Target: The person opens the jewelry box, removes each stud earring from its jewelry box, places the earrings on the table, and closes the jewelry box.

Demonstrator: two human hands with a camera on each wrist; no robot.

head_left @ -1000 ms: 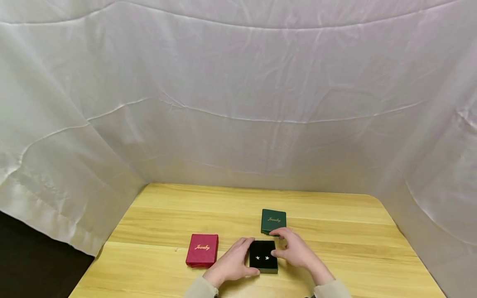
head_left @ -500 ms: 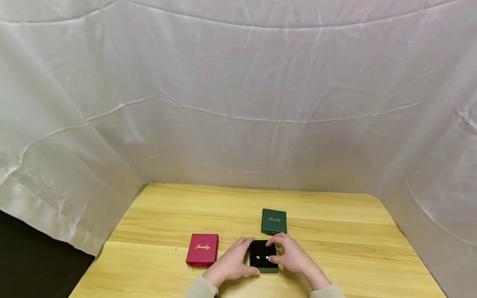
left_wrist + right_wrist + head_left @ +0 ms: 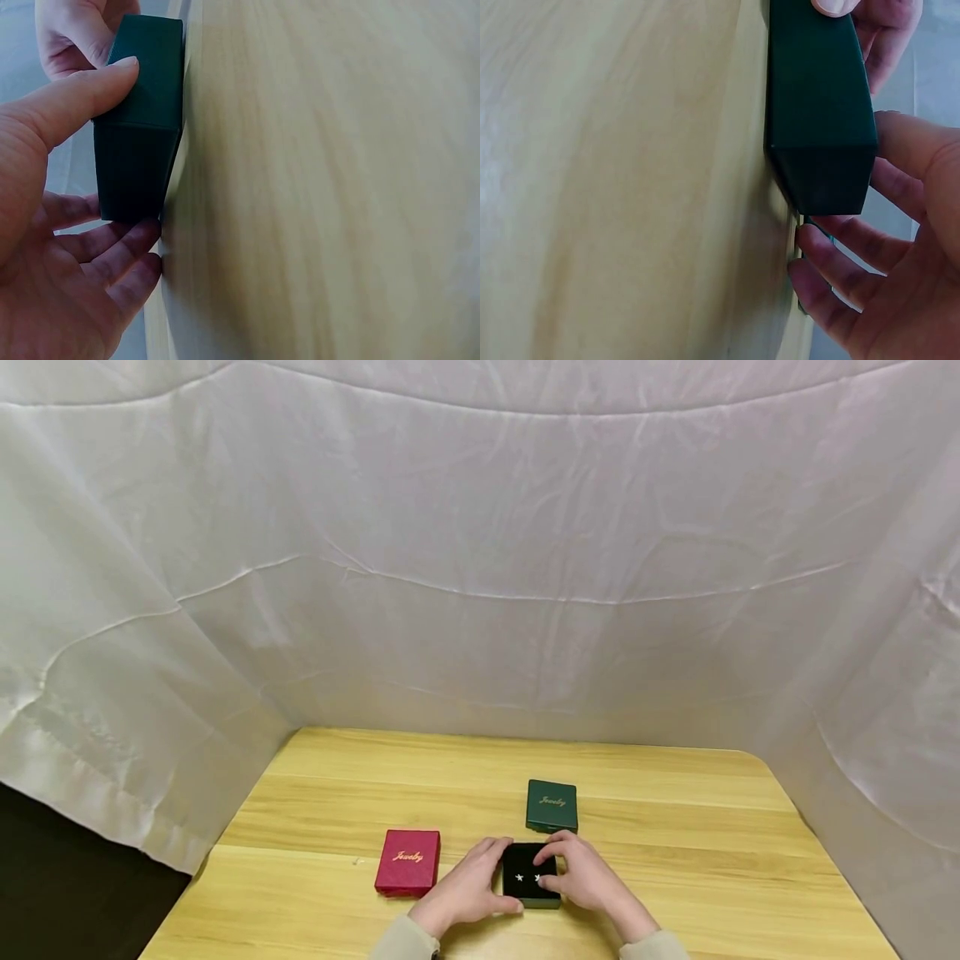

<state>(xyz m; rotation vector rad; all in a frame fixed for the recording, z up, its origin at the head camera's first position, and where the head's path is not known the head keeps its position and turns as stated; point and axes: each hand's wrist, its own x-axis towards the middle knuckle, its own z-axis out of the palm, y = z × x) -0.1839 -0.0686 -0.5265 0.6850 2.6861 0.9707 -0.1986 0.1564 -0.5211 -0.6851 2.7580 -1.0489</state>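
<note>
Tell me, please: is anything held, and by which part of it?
The left hand holds the open green box by its left end, thumb on its near side. The right hand is at the right star ornament; gripping cannot be confirmed.

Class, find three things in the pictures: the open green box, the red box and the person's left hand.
open green box [image 3: 543, 903]: head view, front wall
red box [image 3: 408, 858]: head view, top
left hand [image 3: 467, 893]: head view, back of hand
</note>
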